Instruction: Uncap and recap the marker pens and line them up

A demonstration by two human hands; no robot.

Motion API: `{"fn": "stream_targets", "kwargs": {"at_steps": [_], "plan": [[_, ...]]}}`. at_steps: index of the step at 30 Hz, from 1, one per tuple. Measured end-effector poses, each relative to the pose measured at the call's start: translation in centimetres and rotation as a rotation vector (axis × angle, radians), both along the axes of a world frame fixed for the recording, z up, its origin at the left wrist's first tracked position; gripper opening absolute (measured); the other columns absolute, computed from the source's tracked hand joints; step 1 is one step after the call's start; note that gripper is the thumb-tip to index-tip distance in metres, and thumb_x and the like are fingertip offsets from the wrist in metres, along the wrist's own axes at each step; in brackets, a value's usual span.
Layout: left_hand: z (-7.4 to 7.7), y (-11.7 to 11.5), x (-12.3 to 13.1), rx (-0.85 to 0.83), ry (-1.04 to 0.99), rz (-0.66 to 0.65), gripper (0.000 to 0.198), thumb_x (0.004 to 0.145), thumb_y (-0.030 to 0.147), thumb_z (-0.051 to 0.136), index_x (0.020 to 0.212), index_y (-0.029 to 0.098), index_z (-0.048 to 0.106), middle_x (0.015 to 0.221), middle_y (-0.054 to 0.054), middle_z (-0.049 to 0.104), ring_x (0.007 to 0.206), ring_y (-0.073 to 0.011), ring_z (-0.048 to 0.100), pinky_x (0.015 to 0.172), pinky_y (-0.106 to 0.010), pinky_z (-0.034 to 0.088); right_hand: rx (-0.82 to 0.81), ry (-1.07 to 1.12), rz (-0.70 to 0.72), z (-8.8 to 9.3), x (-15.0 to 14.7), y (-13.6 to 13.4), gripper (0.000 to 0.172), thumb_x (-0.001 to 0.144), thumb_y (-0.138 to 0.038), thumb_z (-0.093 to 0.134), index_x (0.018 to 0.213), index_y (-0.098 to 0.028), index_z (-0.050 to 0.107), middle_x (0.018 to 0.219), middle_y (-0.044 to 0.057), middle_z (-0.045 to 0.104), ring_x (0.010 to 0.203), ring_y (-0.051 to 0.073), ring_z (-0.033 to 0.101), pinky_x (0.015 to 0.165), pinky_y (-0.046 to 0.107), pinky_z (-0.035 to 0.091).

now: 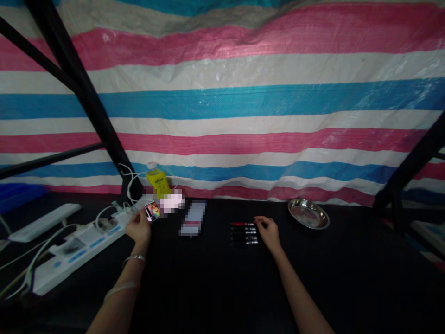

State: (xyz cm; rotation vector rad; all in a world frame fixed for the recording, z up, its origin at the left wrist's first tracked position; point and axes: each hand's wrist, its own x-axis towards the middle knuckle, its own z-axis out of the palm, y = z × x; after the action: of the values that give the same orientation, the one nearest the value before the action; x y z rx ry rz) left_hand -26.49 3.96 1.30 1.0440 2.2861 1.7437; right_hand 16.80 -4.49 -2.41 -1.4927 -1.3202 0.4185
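Note:
My left hand (139, 226) is closed in a pinch at the lower left edge of a small colourful card (153, 211), beside the power strip. Several pens lie in a row on the black tabletop; a red pen (241, 224) is the farthest, with black pens (243, 235) on the near side of it. At the right ends of these pens is my right hand (268, 230), its thumb and forefinger brought close together just beyond the red pen's tip. Whatever may be between those fingertips is too small to make out.
A white power strip (86, 248) with plugs and cables runs along the left. Behind it stands a yellow bottle (158, 182). A blurred-out flat item (193, 218) lies mid-table, and a round metal dish (308, 214) at the right. Striped sheeting (243, 102) hangs behind.

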Motion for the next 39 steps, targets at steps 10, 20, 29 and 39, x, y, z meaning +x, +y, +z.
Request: {"fn": "stream_targets", "kwargs": {"at_steps": [10, 20, 29, 39], "plan": [[1.5, 0.2, 1.6, -0.245, 0.064, 0.118, 0.051, 0.064, 0.061, 0.057, 0.085, 0.015, 0.063, 0.079, -0.012, 0.064, 0.078, -0.033, 0.06, 0.07, -0.045, 0.047, 0.014, 0.002, 0.001, -0.1, 0.0, 0.0, 0.025, 0.076, -0.036, 0.051, 0.083, -0.022, 0.07, 0.078, 0.004, 0.07, 0.082, 0.021, 0.062, 0.078, 0.034, 0.047], [1.4, 0.6, 1.4, -0.22, 0.039, 0.135, 0.051, 0.057, 0.061, 0.063, 0.083, 0.017, 0.062, 0.078, -0.012, 0.062, 0.078, -0.0341, 0.059, 0.069, -0.049, 0.046, -0.012, -0.013, -0.002, 0.1, 0.0, -0.1, 0.024, 0.076, -0.035, 0.051, 0.084, -0.022, 0.07, 0.081, 0.004, 0.069, 0.084, 0.021, 0.061, 0.08, 0.034, 0.046], [2.1, -0.1, 2.2, -0.229, 0.016, 0.125, 0.053, 0.074, 0.061, 0.044, 0.092, 0.014, 0.062, 0.087, -0.016, 0.064, 0.088, -0.0368, 0.06, 0.074, -0.047, 0.046, -0.002, -0.011, -0.003, 0.2, -0.1, -0.1, 0.026, 0.076, -0.036, 0.051, 0.084, -0.02, 0.07, 0.08, 0.004, 0.069, 0.083, 0.021, 0.061, 0.079, 0.034, 0.045], [2.3, -1.4, 3.9, -0.061, 0.161, 0.19, 0.043, 0.087, 0.042, 0.034, 0.114, 0.011, 0.049, 0.104, -0.018, 0.058, 0.094, -0.0331, 0.058, 0.078, -0.047, 0.045, -0.032, -0.069, 0.025, 0.7, -0.1, -0.4, 0.023, 0.076, -0.035, 0.052, 0.087, -0.024, 0.07, 0.087, 0.003, 0.07, 0.088, 0.021, 0.06, 0.083, 0.034, 0.044]]}}
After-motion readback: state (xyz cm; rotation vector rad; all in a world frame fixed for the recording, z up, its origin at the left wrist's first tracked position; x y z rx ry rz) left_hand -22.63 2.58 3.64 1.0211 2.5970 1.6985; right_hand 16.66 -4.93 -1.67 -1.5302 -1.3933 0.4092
